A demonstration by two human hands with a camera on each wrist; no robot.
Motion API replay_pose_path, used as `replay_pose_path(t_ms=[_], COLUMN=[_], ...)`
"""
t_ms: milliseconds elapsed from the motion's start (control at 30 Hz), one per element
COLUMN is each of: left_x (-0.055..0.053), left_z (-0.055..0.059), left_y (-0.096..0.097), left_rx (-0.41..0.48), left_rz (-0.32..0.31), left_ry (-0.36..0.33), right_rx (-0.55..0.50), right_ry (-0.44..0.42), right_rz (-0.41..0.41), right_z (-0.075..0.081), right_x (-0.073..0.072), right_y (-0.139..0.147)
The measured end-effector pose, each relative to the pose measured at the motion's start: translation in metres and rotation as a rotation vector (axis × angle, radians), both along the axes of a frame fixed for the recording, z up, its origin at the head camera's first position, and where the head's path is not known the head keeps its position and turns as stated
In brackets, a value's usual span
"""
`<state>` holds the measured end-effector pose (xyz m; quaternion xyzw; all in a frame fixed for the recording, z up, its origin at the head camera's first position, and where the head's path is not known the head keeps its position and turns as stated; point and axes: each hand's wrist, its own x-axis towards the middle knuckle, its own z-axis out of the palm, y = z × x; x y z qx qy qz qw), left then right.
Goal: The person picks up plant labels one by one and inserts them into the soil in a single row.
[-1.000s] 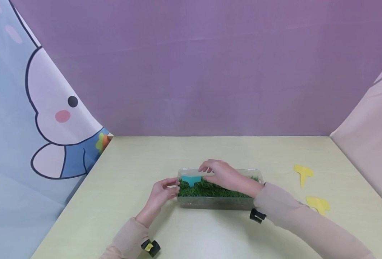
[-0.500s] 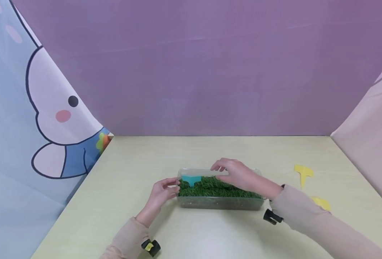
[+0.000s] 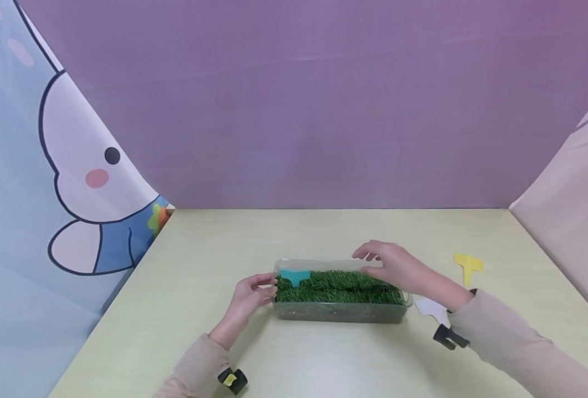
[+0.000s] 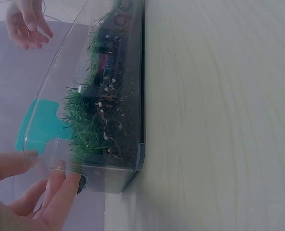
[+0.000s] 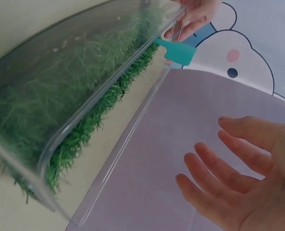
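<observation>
A clear rectangular planter box (image 3: 341,313) of dark soil and green grass (image 3: 341,281) stands in mid-table. At its left end, a teal T-shaped plant label (image 3: 295,276) stands upright in the grass by the back wall. My left hand (image 3: 248,298) rests on that end, the fingers fairly straight against the wall and rim; the left wrist view shows its fingertips (image 4: 60,180) close up. Over the right half of the box hovers my right hand (image 3: 395,268), fingers loosely bent and spread. Nothing lies in it in the right wrist view.
On the table right of the box lie a yellow T-shaped label (image 3: 468,267) and a white label (image 3: 432,309), partly under my right forearm. A purple cloth (image 3: 323,121) hangs behind the table; a printed rabbit curtain (image 3: 94,193) is on the left.
My right hand has drawn away rightward from the teal label across the box. The white label has come into sight; my sleeve now covers the second yellow label. My left hand stays put.
</observation>
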<state>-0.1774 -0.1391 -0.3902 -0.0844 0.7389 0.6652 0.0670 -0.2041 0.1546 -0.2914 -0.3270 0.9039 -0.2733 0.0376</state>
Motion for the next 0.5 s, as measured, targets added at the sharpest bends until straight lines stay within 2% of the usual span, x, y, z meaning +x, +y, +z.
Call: replay_pose_path(t_ms=[500], left_x=[0.001], left_z=[-0.001], left_y=[-0.001], left_rx=[0.002], left_rz=[0.002], left_ry=[0.009], right_rx=[-0.002], right_ry=[-0.024], right_rz=[-0.065], right_z=[0.001], right_x=[0.002], right_y=[0.035])
